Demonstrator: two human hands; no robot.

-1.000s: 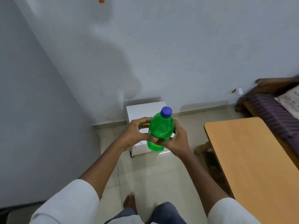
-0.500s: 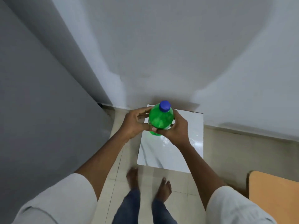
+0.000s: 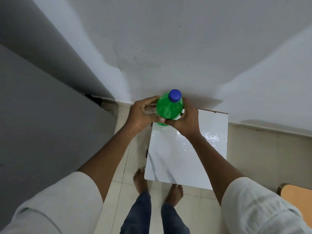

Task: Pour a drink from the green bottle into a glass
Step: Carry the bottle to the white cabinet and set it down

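A green plastic bottle (image 3: pixel 168 108) with a blue screw cap (image 3: pixel 175 95) is held upright in front of me, above the far left corner of a small white table (image 3: pixel 184 156). My left hand (image 3: pixel 141 114) wraps its left side and my right hand (image 3: pixel 187 119) wraps its right side, thumbs meeting across the front. The cap is on. No glass is in view.
The white table stands against a pale wall (image 3: pixel 168 48), with a grey wall (image 3: pixel 42 115) close on the left. A wooden table corner (image 3: pixel 297 195) shows at the lower right. My bare feet (image 3: pixel 140 179) stand on the tiled floor at the white table's near edge.
I have walked up to the white table, which now fills the view below my hands. The bottle stays gripped in both hands. The wooden table has slid off to the right.
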